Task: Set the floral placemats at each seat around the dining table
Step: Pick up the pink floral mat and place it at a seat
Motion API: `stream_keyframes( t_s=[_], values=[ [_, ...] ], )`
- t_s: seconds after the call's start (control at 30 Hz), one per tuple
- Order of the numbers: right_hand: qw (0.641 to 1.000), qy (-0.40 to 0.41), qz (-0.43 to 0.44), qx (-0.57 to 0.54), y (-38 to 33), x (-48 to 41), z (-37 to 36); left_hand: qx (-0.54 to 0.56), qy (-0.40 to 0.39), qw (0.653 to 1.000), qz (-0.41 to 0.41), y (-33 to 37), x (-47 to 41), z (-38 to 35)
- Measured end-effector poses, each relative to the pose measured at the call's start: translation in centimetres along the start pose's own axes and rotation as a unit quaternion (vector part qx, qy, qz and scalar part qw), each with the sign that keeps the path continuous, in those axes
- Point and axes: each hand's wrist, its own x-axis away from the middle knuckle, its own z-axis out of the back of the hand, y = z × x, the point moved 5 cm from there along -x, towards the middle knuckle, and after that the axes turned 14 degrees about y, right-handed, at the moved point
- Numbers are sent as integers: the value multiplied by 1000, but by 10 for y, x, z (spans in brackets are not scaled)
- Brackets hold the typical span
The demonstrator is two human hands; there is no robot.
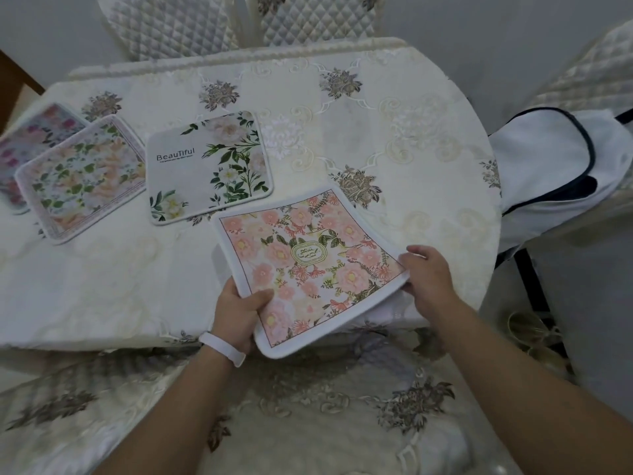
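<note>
A pink floral placemat (308, 265) with a white border and a green oval emblem is held over the near edge of the table. My left hand (239, 313) grips its near left corner, thumb on top. My right hand (428, 275) holds its right edge. A grey placemat (205, 166) printed "Beautiful" with white flowers lies flat left of centre. To its left lies a peach and green floral placemat (82, 176), overlapping a purple-pink floral placemat (30, 138) at the far left edge.
The table wears a cream embroidered tablecloth (394, 132) that hangs down in front of me. Quilted chairs (308, 18) stand at the far side and at the right (596, 73). A white bag with dark trim (548, 166) rests at the right.
</note>
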Motion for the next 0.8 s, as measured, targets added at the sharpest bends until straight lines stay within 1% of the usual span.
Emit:
stream_keyframes(
  t_s=[0.1,0.2,0.27,0.33,0.43,0.53,0.63,0.73,0.8],
  values=[
    [996,-59,-17,60,-1,-9,-3,-29,-44,999,8,10,-5,2],
    [979,-149,-43,131,2,-8,-4,-42,-106,991,65,8,-13,-3],
    [973,-166,-33,156,5,-9,-1,-50,-126,986,92,4,-19,-8],
    [978,-139,-14,155,8,-11,7,-32,-136,983,117,1,-18,-15],
    [989,-76,17,128,9,-12,21,49,-150,976,149,-8,-9,-19],
    [997,-24,10,73,15,-12,31,105,-145,970,164,-24,-2,-16],
    [999,21,-12,29,24,0,29,80,-146,975,149,-34,11,-26],
    [999,35,-24,9,41,24,17,56,-136,978,145,-43,22,-41],
    [999,30,-42,-5,57,41,8,54,-131,982,124,-47,26,-51]
  ],
)
